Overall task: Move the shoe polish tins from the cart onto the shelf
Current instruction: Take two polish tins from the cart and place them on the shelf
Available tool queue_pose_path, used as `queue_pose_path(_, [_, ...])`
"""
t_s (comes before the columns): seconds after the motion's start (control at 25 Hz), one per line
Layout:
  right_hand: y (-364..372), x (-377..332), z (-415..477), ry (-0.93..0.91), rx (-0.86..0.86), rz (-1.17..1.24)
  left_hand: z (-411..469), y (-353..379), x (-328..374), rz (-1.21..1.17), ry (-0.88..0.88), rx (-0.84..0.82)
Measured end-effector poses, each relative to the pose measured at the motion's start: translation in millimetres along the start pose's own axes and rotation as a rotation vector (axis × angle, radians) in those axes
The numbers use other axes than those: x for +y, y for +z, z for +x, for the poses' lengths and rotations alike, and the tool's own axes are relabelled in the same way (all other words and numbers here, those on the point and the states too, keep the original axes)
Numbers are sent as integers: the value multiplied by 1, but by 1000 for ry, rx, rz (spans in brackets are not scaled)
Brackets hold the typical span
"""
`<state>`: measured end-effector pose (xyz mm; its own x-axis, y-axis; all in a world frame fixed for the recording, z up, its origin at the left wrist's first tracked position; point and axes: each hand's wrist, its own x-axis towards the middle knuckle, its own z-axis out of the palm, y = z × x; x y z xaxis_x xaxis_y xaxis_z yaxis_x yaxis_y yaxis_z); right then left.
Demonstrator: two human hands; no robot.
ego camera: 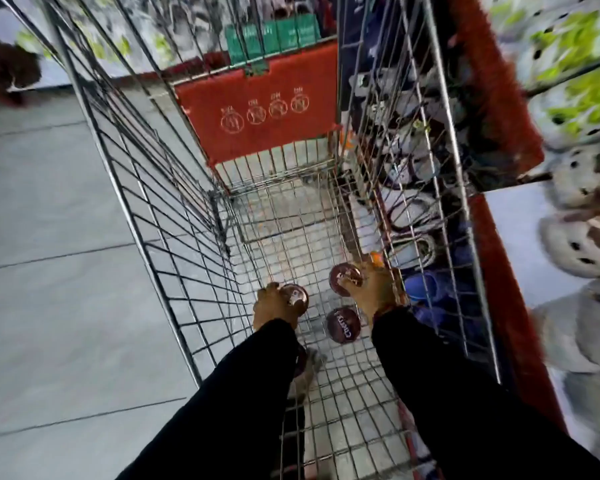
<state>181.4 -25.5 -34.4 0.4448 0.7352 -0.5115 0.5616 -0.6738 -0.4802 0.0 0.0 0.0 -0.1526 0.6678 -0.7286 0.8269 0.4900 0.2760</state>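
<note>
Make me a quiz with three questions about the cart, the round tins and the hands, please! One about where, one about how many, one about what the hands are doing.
1. Where are the tins?
A. On the floor tiles
B. On the wire bottom of the cart
C. On the shelf

2. How many tins show fully?
A. Three
B. One
C. Six

3. What are the hands doing?
A. Both hang outside the cart
B. Both push the cart handle
C. Each is closing on a tin

Answers:
1 B: the tins lie inside the cart on its mesh floor.
2 A: the left tin, the right tin and the loose tin between the arms; something dark under the left sleeve is too hidden to count.
3 C: the left hand wraps the left tin and the right hand grips the right tin.
</note>
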Motion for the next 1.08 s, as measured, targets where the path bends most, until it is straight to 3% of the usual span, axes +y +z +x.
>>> queue_pose_path(0.16, [22,26,19,80,-6,60,2,3,-3,-2,-17,2])
queue_pose_path(0.4, [-14,-11,-14,206,65,290,-5,-6,1,-172,-53,68])
queue_pose_path(0.68, [-60,-41,-67,263,65,606,-60,-49,11,-541,-107,104])
queue_pose_path(0.8, [-93,-63,-106,268,50,739,-89,-68,14,-637,-38,118])
queue_pose_path(0.96, [-142,-85,-166,195,148,914,-168,-111,28,-708,58,165])
queue_pose_path(1.08, [-180,-93,-210,97,247,1003,-225,-134,39,-913,172,107])
